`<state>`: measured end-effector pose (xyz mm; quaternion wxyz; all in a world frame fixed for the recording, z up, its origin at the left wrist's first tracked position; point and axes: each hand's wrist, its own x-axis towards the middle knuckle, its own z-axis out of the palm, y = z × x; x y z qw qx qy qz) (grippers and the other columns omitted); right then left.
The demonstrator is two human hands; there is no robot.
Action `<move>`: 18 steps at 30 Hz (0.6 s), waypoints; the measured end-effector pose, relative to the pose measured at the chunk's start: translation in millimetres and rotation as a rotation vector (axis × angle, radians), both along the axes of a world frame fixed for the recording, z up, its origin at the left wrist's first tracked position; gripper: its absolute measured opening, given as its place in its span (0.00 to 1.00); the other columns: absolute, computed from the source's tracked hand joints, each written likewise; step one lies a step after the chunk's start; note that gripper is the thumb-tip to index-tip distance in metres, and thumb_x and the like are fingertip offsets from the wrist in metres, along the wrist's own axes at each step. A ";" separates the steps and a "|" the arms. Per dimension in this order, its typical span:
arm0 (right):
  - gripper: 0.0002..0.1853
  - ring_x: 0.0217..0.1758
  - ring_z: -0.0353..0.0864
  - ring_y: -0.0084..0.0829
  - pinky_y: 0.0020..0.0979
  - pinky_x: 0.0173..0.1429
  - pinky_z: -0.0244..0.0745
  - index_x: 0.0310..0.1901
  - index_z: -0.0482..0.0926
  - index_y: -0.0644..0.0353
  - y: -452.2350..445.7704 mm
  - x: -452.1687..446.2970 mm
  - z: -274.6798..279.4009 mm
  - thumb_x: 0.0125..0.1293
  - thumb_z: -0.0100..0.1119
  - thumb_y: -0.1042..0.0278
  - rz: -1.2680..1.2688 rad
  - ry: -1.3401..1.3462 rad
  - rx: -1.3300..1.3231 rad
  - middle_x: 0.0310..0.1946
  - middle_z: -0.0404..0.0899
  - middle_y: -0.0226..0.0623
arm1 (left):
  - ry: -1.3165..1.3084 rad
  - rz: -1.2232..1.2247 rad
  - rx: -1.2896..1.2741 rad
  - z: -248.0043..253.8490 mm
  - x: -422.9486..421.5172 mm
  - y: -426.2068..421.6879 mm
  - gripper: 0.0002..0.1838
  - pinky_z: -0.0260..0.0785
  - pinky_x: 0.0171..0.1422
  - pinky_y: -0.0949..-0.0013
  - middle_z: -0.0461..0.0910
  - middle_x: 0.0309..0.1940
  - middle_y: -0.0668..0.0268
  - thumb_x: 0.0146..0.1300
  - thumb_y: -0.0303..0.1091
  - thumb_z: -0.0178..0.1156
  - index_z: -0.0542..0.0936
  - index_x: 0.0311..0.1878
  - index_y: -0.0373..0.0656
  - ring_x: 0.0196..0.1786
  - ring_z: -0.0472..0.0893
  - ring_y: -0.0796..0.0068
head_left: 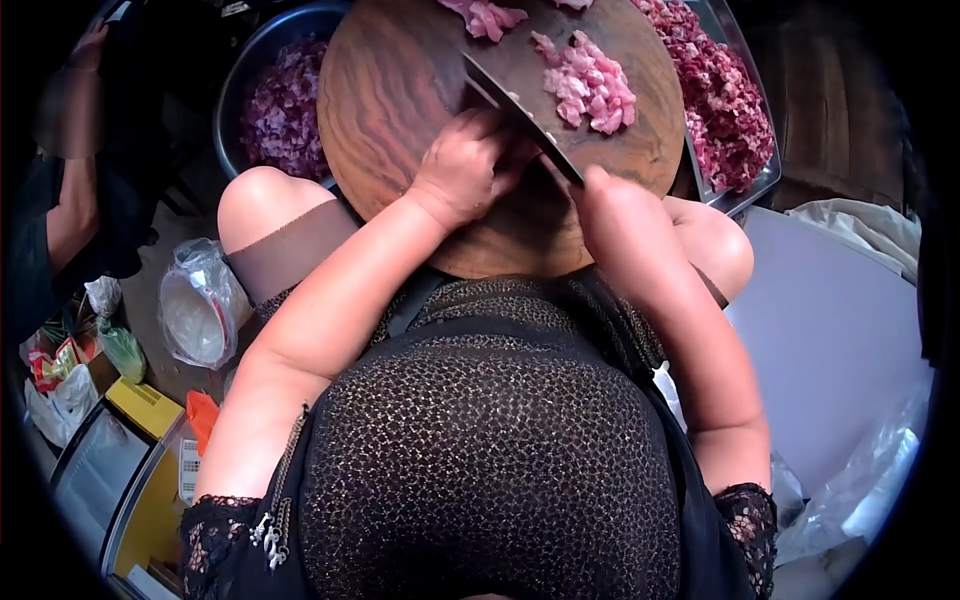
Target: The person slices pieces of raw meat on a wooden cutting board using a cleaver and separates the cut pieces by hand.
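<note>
The person sat with a round wooden chopping board (pixel 380 100) set between their bent knees, and the right hand (pixel 618 215) had its fingers closed around the handle end of a knife (pixel 525 122). The blade slanted over the board, its tip pointing away and to the left. The left hand (pixel 465 165) was down on the board just beside the blade, fingers bent and turned from me; I couldn't tell whether they held anything.

Past the knife, to its right, lay a small heap of diced pink meat (pixel 590 85), and a larger piece of meat (pixel 485 18) sat near the far edge of the board. On the left, close against the board, stood a blue bowl (pixel 228 110) with plenty of chopped meat (pixel 285 110) in it; on the right was a metal tray (pixel 775 160) heaped with redder chopped meat (pixel 715 100). A bucket (pixel 200 315) wrapped in clear plastic stood on the floor by the left knee. Farther left I could see another person's bare arm (pixel 75 205), well apart from the board.
</note>
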<state>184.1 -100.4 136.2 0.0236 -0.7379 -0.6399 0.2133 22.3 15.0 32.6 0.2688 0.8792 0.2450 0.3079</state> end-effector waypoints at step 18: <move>0.12 0.31 0.82 0.52 0.50 0.36 0.76 0.36 0.75 0.63 -52.5 5.4 14.4 0.70 0.55 0.61 -0.228 -0.059 0.135 0.27 0.81 0.51 | -0.021 0.157 0.010 18.9 -16.7 -3.8 0.21 0.69 0.64 0.56 0.78 0.51 0.55 0.54 0.39 0.70 0.80 0.49 0.41 0.57 0.76 0.50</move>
